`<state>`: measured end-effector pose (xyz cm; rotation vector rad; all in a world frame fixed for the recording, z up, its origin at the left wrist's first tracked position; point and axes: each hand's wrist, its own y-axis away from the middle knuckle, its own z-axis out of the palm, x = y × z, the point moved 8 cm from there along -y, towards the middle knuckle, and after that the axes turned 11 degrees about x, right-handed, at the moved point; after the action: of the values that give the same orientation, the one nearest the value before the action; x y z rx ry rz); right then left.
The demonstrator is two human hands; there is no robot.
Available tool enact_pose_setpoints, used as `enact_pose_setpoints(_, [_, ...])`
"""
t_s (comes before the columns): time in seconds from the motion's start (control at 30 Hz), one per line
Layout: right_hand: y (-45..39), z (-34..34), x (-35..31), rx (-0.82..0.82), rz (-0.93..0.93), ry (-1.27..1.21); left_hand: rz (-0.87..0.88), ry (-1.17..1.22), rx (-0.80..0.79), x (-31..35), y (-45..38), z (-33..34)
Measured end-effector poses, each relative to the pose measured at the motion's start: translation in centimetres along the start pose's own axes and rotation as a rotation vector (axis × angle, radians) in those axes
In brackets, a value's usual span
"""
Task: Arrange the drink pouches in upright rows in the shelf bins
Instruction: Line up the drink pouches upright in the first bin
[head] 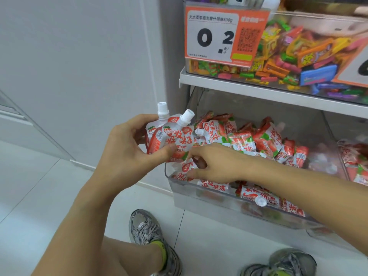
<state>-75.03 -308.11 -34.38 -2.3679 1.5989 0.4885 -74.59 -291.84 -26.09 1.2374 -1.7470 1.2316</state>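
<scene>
My left hand [127, 148] grips two red-and-white strawberry drink pouches [173, 140] with white spout caps, held upright just left of the clear shelf bin [179, 190]. My right hand [215, 164] reaches into the bin's front left corner, its fingers pinching a pouch [186, 168] that lies there. Several more pouches [264, 140] lie jumbled on their sides across the bin, some with caps pointing forward. My right forearm hides part of the pile.
A white shelf [258, 88] above carries a clear bin of colourful candies [288, 56] with an orange price tag [223, 34]. A second bin of pouches [356, 168] sits to the right. A grey wall is on the left, and my shoes [151, 236] stand on the white tiled floor.
</scene>
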Motion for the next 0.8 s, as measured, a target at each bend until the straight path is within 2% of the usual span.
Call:
enact_pose_setpoints(0.13, [0.6, 0.1, 0.8, 0.103, 0.099, -0.112, 0.006, -0.024, 0.011, 0.1, -0.1, 0.2])
enact_pose_setpoints(0.2, [1.2, 0.8, 1.6, 0.077, 0.158, -0.152, 0.009, -0.026, 0.009, 0.1, -0.1, 0.3])
enact_pose_setpoints(0.33, [2.0, 1.9, 2.1, -0.016, 0.213, -0.011, 0.012, -0.037, 0.006, 0.2, -0.1, 0.4])
enact_pose_setpoints(0.53, [2.7, 2.1, 0.8, -0.404, 0.179, 0.046, 0.021, -0.027, 0.001, 0.3, -0.1, 1.1])
enact_pose_setpoints(0.63, [4.0, 1.6, 1.7, -0.51, 0.26, -0.045, 0.037, -0.034, -0.016, 0.5, -0.1, 1.7])
enact_pose_setpoints(0.73, [4.8, 0.1, 3.4, -0.337, 0.395, -0.245, 0.039, -0.04, -0.03, 0.4, -0.1, 2.0])
enact_pose_setpoints(0.8, [5.4, -1.1, 4.3, -0.176, 0.411, -0.263, 0.043, -0.042, -0.034, 0.4, -0.1, 2.1])
